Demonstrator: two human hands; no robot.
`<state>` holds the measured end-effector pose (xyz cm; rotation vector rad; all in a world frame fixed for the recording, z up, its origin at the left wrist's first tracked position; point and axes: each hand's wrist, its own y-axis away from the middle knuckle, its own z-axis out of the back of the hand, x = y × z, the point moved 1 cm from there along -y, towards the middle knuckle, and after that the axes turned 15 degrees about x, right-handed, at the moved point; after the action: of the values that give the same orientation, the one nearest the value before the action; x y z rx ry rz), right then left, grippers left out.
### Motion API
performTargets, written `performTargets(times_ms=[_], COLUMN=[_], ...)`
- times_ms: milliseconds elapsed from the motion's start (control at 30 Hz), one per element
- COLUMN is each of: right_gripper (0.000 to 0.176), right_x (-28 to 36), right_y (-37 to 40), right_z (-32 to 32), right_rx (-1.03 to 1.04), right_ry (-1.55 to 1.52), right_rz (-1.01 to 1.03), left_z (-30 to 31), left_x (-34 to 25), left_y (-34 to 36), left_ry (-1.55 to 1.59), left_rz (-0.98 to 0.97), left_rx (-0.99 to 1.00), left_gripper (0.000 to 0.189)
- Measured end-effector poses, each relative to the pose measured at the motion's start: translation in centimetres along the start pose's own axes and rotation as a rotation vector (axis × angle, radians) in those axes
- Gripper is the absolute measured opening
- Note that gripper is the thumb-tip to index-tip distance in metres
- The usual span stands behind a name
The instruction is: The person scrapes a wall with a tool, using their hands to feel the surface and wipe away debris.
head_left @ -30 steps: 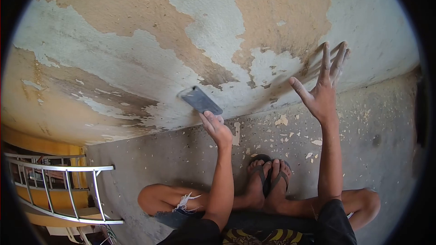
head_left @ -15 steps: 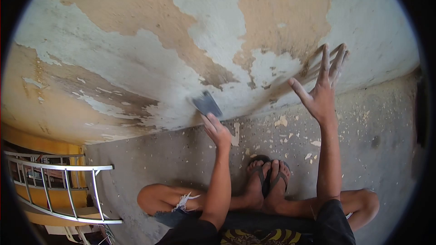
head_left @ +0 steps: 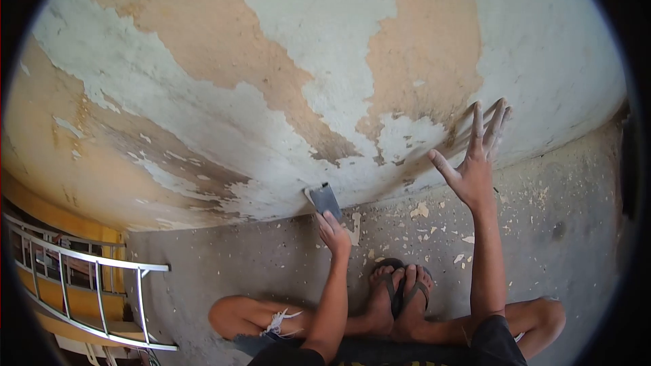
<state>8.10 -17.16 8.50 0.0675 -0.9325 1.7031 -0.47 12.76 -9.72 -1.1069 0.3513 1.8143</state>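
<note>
While the left hand (head_left: 334,236) is gripping a flat, dark grey, rectangular tool (head_left: 326,200) low against the peeling green-and-tan wall (head_left: 319,41), the right hand (head_left: 473,179), grip open, is touching that wall too. Pale paint chips (head_left: 420,210) are lying on the grey floor (head_left: 203,257).

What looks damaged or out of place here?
The wall stands out: its pale coat is broken by ragged tan patches, with dark stains near the bottom. Pale flakes litter the floor beside it, so the coat seems to be coming off. The person's denim is frayed too, with loose white threads.
</note>
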Motion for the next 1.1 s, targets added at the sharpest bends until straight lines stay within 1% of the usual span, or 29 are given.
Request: performTargets(times_ms=[33,100,133,167,200,233,300,333,367,400,433,467,500,533,600,700,733,800,900,933,967,1000,1033,1100], right_gripper=[0.108,0.108,0.107,0.107,0.107,0.107,0.106,0.106,0.106,0.106,0.106,0.106,0.106,0.105,0.105,0.105,0.104,0.105,0.106,0.106,0.106,0.107,0.107,0.110], right_x=[0.0,0.0,-0.1,-0.2,-0.2,0.0,0.0,0.0,0.1,0.1,-0.1,-0.2,-0.1,-0.1,-0.3,-0.2,-0.1,0.0,-0.2,-0.2,-0.3,-0.3,-0.3,-0.2], right_y=[-0.1,-0.3,0.0,0.0,0.0,0.0,0.0,0.0,0.0,0.0,0.0,-0.2,-0.3,0.0,0.1,0.0,-0.1,-0.1,-0.3,0.0,0.2,0.1,0.0,0.0], right_z=[0.1,0.4,0.4,0.4,0.5,0.4,0.3,0.2,0.1,0.0,0.1,0.3,0.5,0.5,0.4,0.2,0.2,-0.1,0.0,0.1,0.2,0.1,0.1,0.2], right_rx=[0.016,0.012,0.021,0.031,0.033,0.031,0.033,0.024,0.016,0.015,0.011,0.004,0.009,0.027,0.036,0.032,0.018,0.007,0.002,0.019,0.030,0.032,0.029,0.046], right_ry=[0.008,0.016,0.015,0.016,0.016,0.012,0.000,0.001,-0.004,-0.003,0.003,0.016,0.009,-0.002,0.001,0.003,0.015,0.006,0.012,0.007,0.015,0.008,-0.001,0.019], right_rz=[0.004,0.007,0.012,0.009,0.005,0.003,0.001,-0.004,-0.006,-0.001,0.005,0.000,0.009,0.018,0.016,0.010,0.007,0.012,0.014,0.009,0.004,0.005,0.008,0.004], left_z=[-0.4,-0.7,0.5,2.3,3.3,3.4,3.6,2.8,1.1,0.1,-0.2,-0.7,-1.0,-0.5,1.8,4.1,3.5,0.7,-1.6,-1.6,-1.2,-0.3,1.1,2.5], left_x=[0.1,-0.5,-3.1,-7.4,-9.5,-9.3,-8.2,-5.7,-1.9,0.2,-0.1,-0.5,-1.0,-2.9,-8.7,-11.0,-8.8,-1.9,0.7,-0.6,-1.5,-3.5,-6.5,-9.2], left_y=[-0.4,0.4,0.2,-1.6,-2.8,-3.0,-3.9,-3.4,-2.0,-0.8,-0.4,0.2,0.9,1.0,-1.7,-3.9,-3.5,-1.9,1.7,1.4,0.8,-0.2,-1.4,-2.8], left_ry=[0.003,0.231,0.228,0.298,0.364,0.356,0.280,0.274,0.132,-0.008,-0.002,0.113,0.226,0.226,0.356,0.363,0.356,-0.021,0.047,0.054,0.131,0.206,0.335,0.340], left_rz=[-0.014,0.125,0.140,0.125,0.109,0.115,-0.018,-0.025,0.018,0.063,0.054,0.031,0.018,0.032,0.069,0.060,0.060,-0.028,-0.017,-0.012,-0.020,-0.028,0.025,0.036], left_rx=[0.004,0.037,0.042,0.052,0.058,0.053,0.045,0.040,0.068,0.097,0.101,0.070,0.045,0.058,-0.008,0.023,0.018,0.058,0.037,0.047,0.044,0.037,0.070,0.069], left_gripper=[0.056,0.063,0.063,0.063,0.063,0.063,0.063,0.063,0.064,0.065,0.065,0.064,0.064,0.064,0.062,0.061,0.061,0.060,0.057,0.057,0.057,0.057,0.059,0.059])
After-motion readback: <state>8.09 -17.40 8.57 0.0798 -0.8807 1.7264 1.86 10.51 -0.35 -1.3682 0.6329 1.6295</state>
